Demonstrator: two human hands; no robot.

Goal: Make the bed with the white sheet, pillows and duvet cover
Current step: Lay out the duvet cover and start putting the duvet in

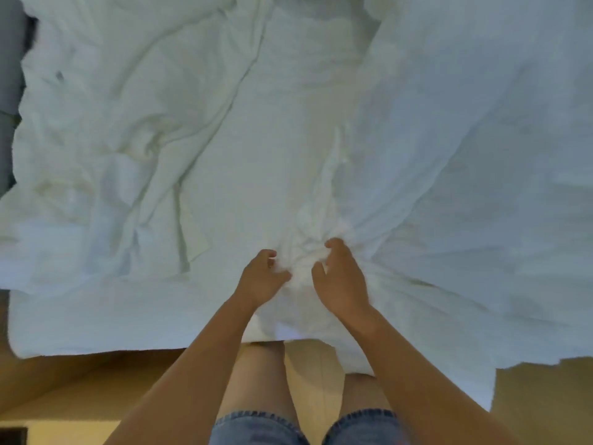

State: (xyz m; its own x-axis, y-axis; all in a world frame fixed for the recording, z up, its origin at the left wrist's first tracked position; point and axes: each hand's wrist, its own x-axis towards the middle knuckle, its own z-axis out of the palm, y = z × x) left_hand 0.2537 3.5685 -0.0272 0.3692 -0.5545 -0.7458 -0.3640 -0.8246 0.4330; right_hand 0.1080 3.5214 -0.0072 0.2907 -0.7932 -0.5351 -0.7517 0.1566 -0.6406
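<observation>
A rumpled white duvet cover (pixel 224 139) spreads over the whole bed and hangs over the near edge. A bunched knot of its fabric sits near the front middle. My left hand (pixel 261 279) pinches that bunch from the left with curled fingers. My right hand (pixel 340 277) grips the same bunch from the right, fingers curled into the cloth. Creases fan out from the bunch toward the right. No pillows show apart from the white bedding.
The cloth's lower edge (pixel 96 350) hangs over the bed's near side, above a tan floor (pixel 64 390). My legs in denim shorts (pixel 256 425) stand against the bed. A grey surface (pixel 9 59) borders the bed at far left.
</observation>
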